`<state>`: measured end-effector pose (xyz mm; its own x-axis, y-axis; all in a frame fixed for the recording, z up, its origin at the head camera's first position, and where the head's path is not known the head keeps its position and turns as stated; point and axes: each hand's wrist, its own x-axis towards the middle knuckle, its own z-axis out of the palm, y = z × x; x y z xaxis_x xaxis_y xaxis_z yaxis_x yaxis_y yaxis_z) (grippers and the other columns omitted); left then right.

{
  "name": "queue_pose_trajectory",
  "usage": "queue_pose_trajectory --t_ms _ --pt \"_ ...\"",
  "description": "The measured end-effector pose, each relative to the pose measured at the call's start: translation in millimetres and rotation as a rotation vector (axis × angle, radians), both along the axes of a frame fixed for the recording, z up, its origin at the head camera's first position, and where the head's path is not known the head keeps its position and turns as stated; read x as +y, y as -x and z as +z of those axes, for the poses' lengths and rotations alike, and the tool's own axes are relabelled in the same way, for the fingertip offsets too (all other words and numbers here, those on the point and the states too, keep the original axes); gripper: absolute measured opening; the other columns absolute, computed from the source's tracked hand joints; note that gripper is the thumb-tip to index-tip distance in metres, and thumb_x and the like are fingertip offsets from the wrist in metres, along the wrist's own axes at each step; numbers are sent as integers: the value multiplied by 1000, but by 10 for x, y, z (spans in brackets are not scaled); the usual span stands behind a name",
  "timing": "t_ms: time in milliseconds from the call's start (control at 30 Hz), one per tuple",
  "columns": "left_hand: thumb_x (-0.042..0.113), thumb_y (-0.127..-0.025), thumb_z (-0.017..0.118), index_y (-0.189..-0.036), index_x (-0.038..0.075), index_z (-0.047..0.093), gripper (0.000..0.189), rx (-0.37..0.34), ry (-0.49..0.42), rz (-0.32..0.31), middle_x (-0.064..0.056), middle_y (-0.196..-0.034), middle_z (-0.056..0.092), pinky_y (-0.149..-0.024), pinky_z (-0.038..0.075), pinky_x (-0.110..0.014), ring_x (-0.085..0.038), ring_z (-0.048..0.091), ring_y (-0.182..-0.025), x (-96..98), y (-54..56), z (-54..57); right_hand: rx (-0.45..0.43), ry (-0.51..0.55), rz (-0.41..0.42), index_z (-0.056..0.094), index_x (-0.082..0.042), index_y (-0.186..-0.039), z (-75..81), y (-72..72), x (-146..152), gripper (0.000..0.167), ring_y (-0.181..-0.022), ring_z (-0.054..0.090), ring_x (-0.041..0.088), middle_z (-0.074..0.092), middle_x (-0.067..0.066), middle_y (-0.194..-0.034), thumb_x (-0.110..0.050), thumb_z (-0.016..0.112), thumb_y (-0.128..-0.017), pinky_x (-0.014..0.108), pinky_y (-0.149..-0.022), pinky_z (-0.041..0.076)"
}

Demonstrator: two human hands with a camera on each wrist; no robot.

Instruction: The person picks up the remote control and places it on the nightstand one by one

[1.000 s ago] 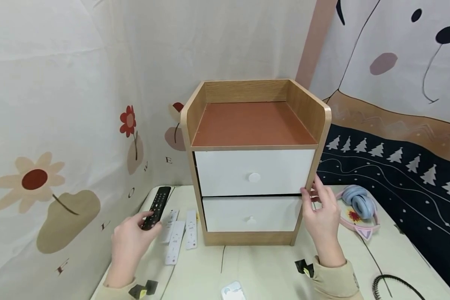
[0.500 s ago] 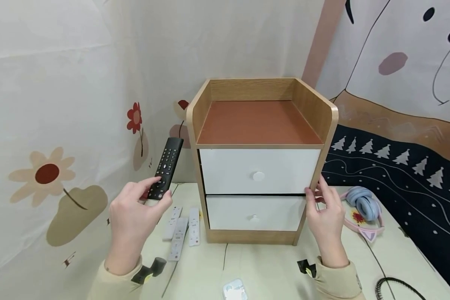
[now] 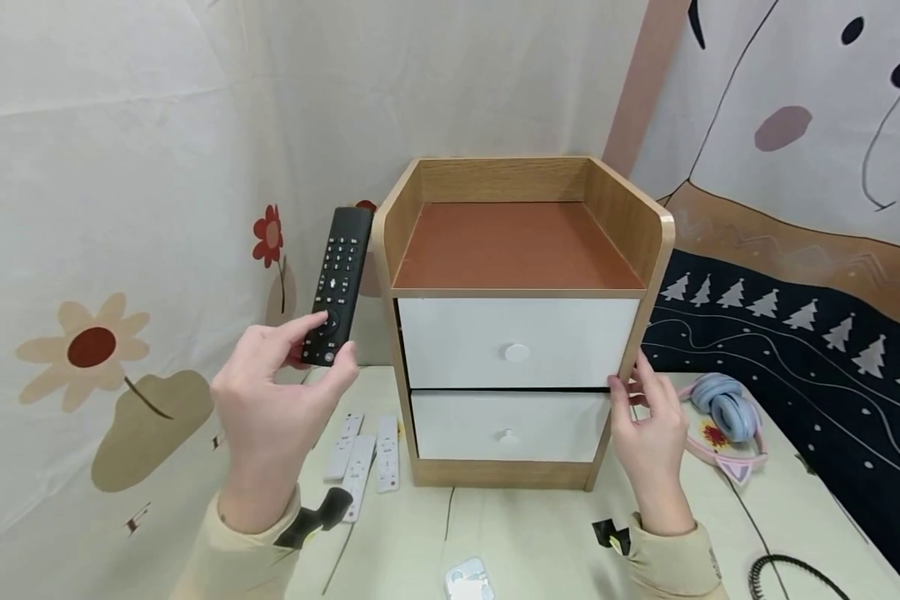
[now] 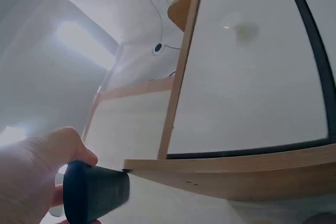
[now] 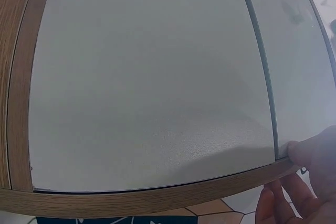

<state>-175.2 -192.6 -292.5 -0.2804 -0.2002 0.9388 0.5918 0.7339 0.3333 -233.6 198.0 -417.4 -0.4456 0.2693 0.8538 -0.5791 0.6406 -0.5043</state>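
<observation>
My left hand [image 3: 277,408] pinches the lower end of a black remote control [image 3: 342,271] between thumb and fingers. It is held up in the air, near upright, beside the left wall of a wooden cabinet [image 3: 502,475]. In the left wrist view the remote control [image 4: 97,192] shows end-on by the cabinet's edge. My right hand [image 3: 651,446] grips the cabinet's right front edge, the thumb on the front and the fingers round the side. Both white drawers, the upper drawer [image 3: 457,342] and the lower drawer [image 3: 457,425], are closed. The cabinet's top compartment [image 3: 521,246] has a brown floor.
Several white remote controls [image 3: 387,454] lie on the table left of the cabinet. Blue and pink headphones [image 3: 727,408] lie at the right. A small white and blue object [image 3: 468,581] is at the front, a coiled black cable [image 3: 802,567] at front right. Printed cloth hangs behind.
My left hand has lifted the black remote control from low beside the white ones up to the level of the cabinet's top compartment. The right hand keeps its hold on the cabinet edge.
</observation>
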Motion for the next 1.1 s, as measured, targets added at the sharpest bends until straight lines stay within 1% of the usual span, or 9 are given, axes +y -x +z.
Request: queue_pose_trajectory --t_ms 200,300,367,467,533,700,933,1033,1100 --pt "17 -78 88 -114 9 88 36 60 19 -59 -16 -82 73 -75 42 -8 -16 57 -75 115 -11 163 -5 -4 1 66 -1 -150 9 2 1 59 -99 53 -19 71 28 -103 9 79 -93 -3 -85 45" --pt "16 -80 88 -115 11 87 36 54 69 -103 -15 -84 73 -74 44 -12 -21 62 -77 222 10 232 -2 -1 -2 66 0 -149 11 2 3 57 -99 53 -19 70 29 -102 9 79 -94 -3 -85 45" --pt "15 -80 88 -116 12 87 36 39 113 -125 -14 -85 73 -71 44 -17 -22 64 -79 302 38 263 7 4 -3 67 1 -148 3 3 1 57 -98 54 -19 71 29 -101 10 79 -93 -3 -85 45" --pt "17 -81 89 -115 14 87 35 16 188 -131 -12 -87 73 -66 45 -27 -22 66 -80 424 93 298 9 7 -8 67 1 -147 -9 1 0 58 -97 54 -19 71 28 -101 11 79 -92 -4 -85 45" --pt "19 -81 89 -114 14 88 34 -1 232 -129 -11 -87 72 -62 44 -31 -23 64 -78 500 137 319 1 9 -7 67 0 -148 -15 0 1 58 -97 54 -19 71 28 -101 10 79 -92 -4 -85 45" --pt "22 -81 90 -112 14 88 32 -46 323 -115 -9 -87 71 -58 45 -33 -22 59 -73 642 241 374 -1 6 2 67 -2 -149 -9 7 -2 59 -98 54 -19 71 28 -102 9 79 -93 -3 -85 46" --pt "25 -80 89 -109 15 89 31 -92 398 -106 -8 -87 72 -56 52 -39 -25 65 -76 830 379 484 11 5 6 67 -2 -149 3 13 -8 60 -97 55 -16 72 27 -101 10 80 -92 -3 -85 46" --pt "26 -80 87 -109 16 89 30 -137 422 -119 -9 -88 74 -56 52 -40 -25 67 -76 910 444 541 8 6 -1 67 -1 -149 4 11 -11 59 -97 55 -16 72 27 -101 10 80 -92 -3 -86 45" --pt "27 -81 86 -109 17 89 30 -184 435 -124 -8 -89 75 -57 52 -40 -25 66 -75 948 481 577 0 6 -6 67 -2 -149 -2 5 -15 59 -97 54 -17 72 27 -101 9 80 -92 -4 -86 45"
